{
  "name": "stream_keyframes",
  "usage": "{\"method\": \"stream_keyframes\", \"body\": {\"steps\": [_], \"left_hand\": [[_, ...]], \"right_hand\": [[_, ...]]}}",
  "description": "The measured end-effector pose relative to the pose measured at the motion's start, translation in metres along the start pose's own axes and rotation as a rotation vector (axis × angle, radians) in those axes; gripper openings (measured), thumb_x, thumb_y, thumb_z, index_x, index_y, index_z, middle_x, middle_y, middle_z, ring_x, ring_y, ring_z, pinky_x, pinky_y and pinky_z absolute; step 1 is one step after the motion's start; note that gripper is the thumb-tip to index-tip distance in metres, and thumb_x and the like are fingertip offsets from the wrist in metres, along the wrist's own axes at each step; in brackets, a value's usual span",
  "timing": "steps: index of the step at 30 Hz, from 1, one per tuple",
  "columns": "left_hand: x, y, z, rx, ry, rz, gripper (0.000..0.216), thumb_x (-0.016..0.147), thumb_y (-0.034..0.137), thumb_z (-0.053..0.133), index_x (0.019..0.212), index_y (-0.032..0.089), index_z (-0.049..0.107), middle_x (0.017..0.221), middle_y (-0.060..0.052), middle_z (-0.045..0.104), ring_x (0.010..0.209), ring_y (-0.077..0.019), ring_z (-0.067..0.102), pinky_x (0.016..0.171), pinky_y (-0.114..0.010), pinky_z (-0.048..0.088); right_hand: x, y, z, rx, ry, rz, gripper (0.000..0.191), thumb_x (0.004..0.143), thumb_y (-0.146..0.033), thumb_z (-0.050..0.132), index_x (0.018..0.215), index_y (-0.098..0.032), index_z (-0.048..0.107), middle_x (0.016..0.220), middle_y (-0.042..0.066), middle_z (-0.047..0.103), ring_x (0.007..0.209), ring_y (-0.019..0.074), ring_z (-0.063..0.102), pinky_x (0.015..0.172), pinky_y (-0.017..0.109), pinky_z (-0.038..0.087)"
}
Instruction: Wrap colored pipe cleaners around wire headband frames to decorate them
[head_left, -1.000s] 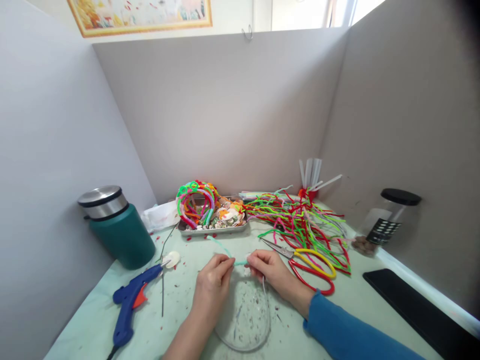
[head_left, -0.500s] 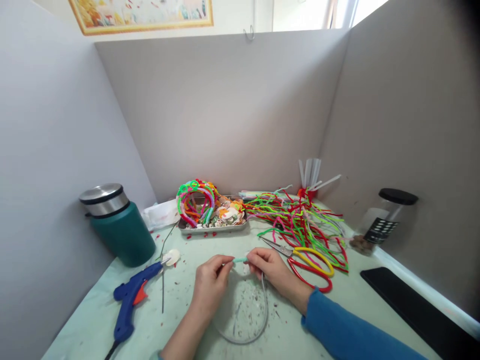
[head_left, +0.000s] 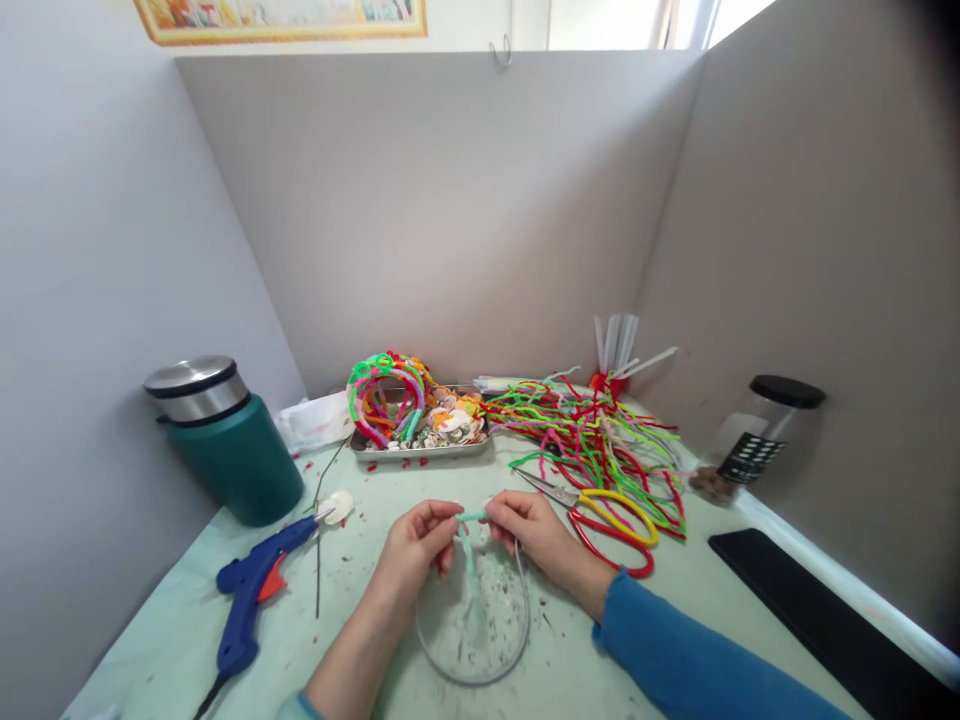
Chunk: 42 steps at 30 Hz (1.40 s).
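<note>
My left hand (head_left: 415, 546) and my right hand (head_left: 531, 533) meet over the middle of the table, both with fingers pinched on a mint-green pipe cleaner (head_left: 471, 519). Its loose end hangs down between my hands. The pipe cleaner is being held against the top of a clear plastic headband (head_left: 472, 672), whose loop lies below my hands toward me. My right arm wears a blue sleeve (head_left: 675, 665).
A blue glue gun (head_left: 251, 595) lies at the left, beside a teal flask (head_left: 225, 445). A metal tray (head_left: 420, 448) holds wrapped headbands and shells. Loose coloured pipe cleaners (head_left: 600, 440), yellow-and-red scissors (head_left: 607, 515), a dark-lidded jar (head_left: 757, 440) and a black slab (head_left: 817, 620) sit to the right.
The free end of the green pipe cleaner swung from up and to the left down between my hands. My hands stayed pinched together at the headband's top.
</note>
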<state>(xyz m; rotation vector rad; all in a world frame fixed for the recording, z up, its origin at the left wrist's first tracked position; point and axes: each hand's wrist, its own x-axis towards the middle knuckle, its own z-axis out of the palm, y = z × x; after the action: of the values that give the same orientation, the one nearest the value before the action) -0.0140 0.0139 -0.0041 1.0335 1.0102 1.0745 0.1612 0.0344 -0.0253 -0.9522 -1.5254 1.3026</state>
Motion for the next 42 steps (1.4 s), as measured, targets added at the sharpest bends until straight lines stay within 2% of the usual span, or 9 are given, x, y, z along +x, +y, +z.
{"method": "stream_keyframes", "body": {"steps": [3,6,9,11,15,22,29,35,42], "left_hand": [[-0.0014,0.0007,-0.0003,-0.025,-0.030,-0.023,0.030,0.068,0.032,0.064,0.088,0.012,0.055,0.044,0.007,0.047,0.036,-0.0047,0.037,0.038,-0.017,0.028],[0.0007,-0.0005,-0.0005,0.087,-0.019,0.023,0.029,0.069,0.028,0.061,0.092,0.013,0.054,0.047,0.007,0.046,0.037,-0.0059,0.039,0.037,-0.018,0.030],[0.0038,-0.0040,-0.0025,0.306,0.040,0.144,0.030,0.069,0.021,0.054,0.098,0.015,0.054,0.068,0.002,0.057,0.045,-0.0076,0.046,0.042,-0.020,0.036],[0.0037,-0.0059,-0.0044,0.550,0.101,0.287,0.028,0.070,0.017,0.050,0.097,0.017,0.057,0.081,-0.002,0.060,0.058,-0.0107,0.053,0.053,-0.023,0.042],[-0.0017,-0.0065,-0.0060,1.011,0.172,0.533,0.023,0.073,0.014,0.048,0.092,0.020,0.058,0.083,-0.002,0.061,0.074,-0.0161,0.057,0.065,-0.026,0.042],[-0.0056,-0.0067,-0.0052,1.159,0.214,0.609,0.016,0.078,0.018,0.047,0.091,0.019,0.056,0.081,-0.003,0.062,0.070,-0.0168,0.058,0.061,-0.026,0.041],[-0.0039,-0.0045,-0.0048,1.019,0.190,0.534,0.016,0.080,0.025,0.047,0.080,0.018,0.061,0.072,-0.003,0.062,0.064,-0.0147,0.056,0.060,-0.024,0.039],[0.0001,0.0016,-0.0013,0.654,0.230,0.194,0.021,0.072,0.036,0.058,0.063,0.017,0.061,0.047,0.004,0.051,0.044,-0.0097,0.043,0.044,-0.019,0.030],[0.0022,-0.0002,-0.0060,0.248,0.097,-0.088,0.032,0.067,0.042,0.064,0.054,0.013,0.057,0.033,0.007,0.037,0.031,-0.0042,0.027,0.035,-0.019,0.017]], "right_hand": [[0.0003,-0.0012,0.0005,-0.004,0.003,0.010,0.033,0.082,-0.040,0.053,0.060,-0.014,0.057,0.050,-0.003,0.049,0.043,0.0072,0.039,0.044,0.021,0.029],[0.0009,-0.0018,0.0013,0.002,0.026,0.026,0.033,0.081,-0.039,0.054,0.060,-0.014,0.056,0.049,-0.003,0.049,0.043,0.0070,0.039,0.044,0.020,0.029],[0.0020,-0.0014,0.0017,0.003,0.046,0.033,0.033,0.081,-0.039,0.054,0.059,-0.014,0.055,0.050,-0.003,0.049,0.043,0.0069,0.040,0.044,0.020,0.030],[0.0025,-0.0007,0.0020,0.004,0.052,0.037,0.033,0.081,-0.038,0.055,0.058,-0.014,0.055,0.050,-0.003,0.049,0.044,0.0070,0.040,0.044,0.019,0.030],[0.0028,0.0004,0.0030,0.012,0.056,0.047,0.033,0.081,-0.037,0.055,0.058,-0.014,0.054,0.049,-0.003,0.048,0.044,0.0070,0.039,0.044,0.019,0.030],[0.0023,0.0012,0.0031,0.017,0.055,0.058,0.033,0.081,-0.038,0.055,0.058,-0.014,0.055,0.049,-0.003,0.049,0.043,0.0071,0.040,0.044,0.020,0.030],[0.0023,0.0035,0.0020,0.009,0.050,0.038,0.032,0.081,-0.037,0.054,0.059,-0.014,0.056,0.048,-0.003,0.049,0.042,0.0065,0.039,0.043,0.019,0.030],[0.0013,0.0041,0.0015,0.022,0.016,0.029,0.031,0.082,-0.036,0.053,0.060,-0.014,0.057,0.049,-0.003,0.050,0.041,0.0062,0.040,0.043,0.019,0.030],[-0.0004,0.0011,0.0010,0.011,-0.029,0.039,0.031,0.081,-0.036,0.054,0.061,-0.014,0.058,0.052,-0.002,0.052,0.042,0.0061,0.040,0.043,0.019,0.030]]}}
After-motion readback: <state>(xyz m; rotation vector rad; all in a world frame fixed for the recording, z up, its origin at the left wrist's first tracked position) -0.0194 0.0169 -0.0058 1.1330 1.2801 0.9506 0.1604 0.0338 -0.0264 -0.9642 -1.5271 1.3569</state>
